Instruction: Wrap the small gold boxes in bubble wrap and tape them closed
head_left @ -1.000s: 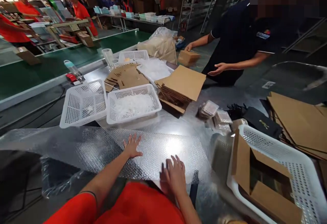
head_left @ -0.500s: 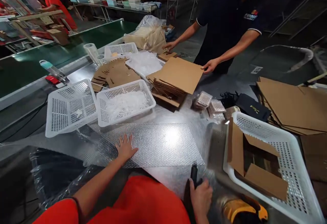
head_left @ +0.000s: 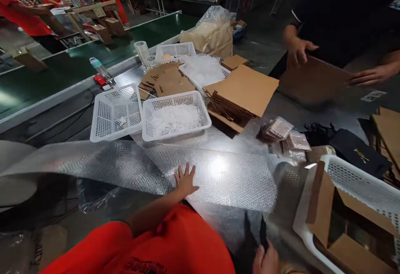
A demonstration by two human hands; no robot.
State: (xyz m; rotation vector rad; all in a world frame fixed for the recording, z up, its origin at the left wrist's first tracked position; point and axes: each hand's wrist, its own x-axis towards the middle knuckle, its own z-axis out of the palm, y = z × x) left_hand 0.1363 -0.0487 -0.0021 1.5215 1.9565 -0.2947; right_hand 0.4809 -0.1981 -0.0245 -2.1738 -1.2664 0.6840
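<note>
A sheet of clear bubble wrap (head_left: 233, 182) lies across the metal table before me, its left part running off past the table edge. My left hand (head_left: 186, 181) presses flat on it with fingers spread. Low in the view, my right hand (head_left: 266, 261) is closed around a slim black tool (head_left: 263, 230) that looks like a cutter; its tip points up, close to the sheet's near right corner. The lower part of that hand is cut off by the frame. White shreds fill the basket (head_left: 176, 135) beyond the sheet.
Flat cardboard (head_left: 246, 86) is stacked at the back; small bubble-wrapped packs (head_left: 279, 128) lie nearer. At right, a white basket (head_left: 340, 168) holds an open carton (head_left: 320, 207). Across the table a co-worker (head_left: 331, 20) in dark clothes handles a cardboard piece (head_left: 312, 80). A green conveyor (head_left: 131, 34) runs behind.
My view has swung left. The co-worker has moved from the cardboard stack and now has a separate cardboard piece in hand. My left hand stays flat on the bubble wrap.
</note>
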